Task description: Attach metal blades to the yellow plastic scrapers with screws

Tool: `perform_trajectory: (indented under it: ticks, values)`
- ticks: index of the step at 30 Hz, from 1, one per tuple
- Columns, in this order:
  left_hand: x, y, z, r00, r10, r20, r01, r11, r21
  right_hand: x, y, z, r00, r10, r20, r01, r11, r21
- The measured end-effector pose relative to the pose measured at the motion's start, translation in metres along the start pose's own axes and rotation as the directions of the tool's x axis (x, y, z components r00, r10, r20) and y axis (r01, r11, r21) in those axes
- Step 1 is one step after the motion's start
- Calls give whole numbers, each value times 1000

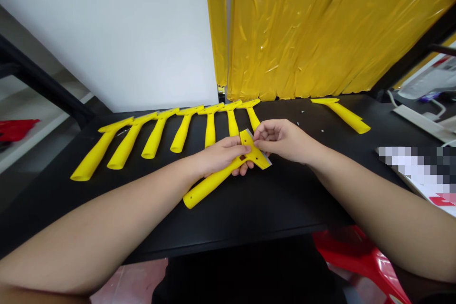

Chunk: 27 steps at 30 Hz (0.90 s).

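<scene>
A yellow scraper [213, 181] with a thin metal blade [264, 156] along its head lies across my left hand [228, 154]. The left fingers close round its neck, and its handle slopes down toward the table's front edge. My right hand [272, 138] is at the blade side of the head, thumb and fingertips pinched together against or just beside the edge. Whatever lies between those fingertips is too small or hidden to name. Small holes show in the scraper's head. Beyond my hands, several more yellow scrapers [154, 138] stand in a row, partly covered by my hands on the right.
One yellow scraper [344, 115] lies apart at the back right of the black table [270, 213]. Tiny metal bits [298, 124] lie near it. A white panel [149, 33] and yellow plastic sheeting [302, 28] close off the back. Something red [359, 256] is below the front edge.
</scene>
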<state>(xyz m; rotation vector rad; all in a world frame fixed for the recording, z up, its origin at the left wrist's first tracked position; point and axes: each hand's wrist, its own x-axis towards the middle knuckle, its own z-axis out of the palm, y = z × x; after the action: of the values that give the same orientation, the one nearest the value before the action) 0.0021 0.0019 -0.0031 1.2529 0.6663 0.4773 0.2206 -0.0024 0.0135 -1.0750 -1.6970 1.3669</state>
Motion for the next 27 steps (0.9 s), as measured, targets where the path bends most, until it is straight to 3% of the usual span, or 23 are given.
perform_trajectory:
  ticks: [6,13,27]
  values:
    - [0,2,0,999,29,23,-30,999,32,1,-3,2,990,141,4,-140,981,137]
    - [-1,3,2,999,42,11,-43,999,25,2,-2,0,941,311,137,-331,929,164]
    - [-1,1,0,998,39,54,-41,999,32,8,7,-4,938,232,259,-283,942,180]
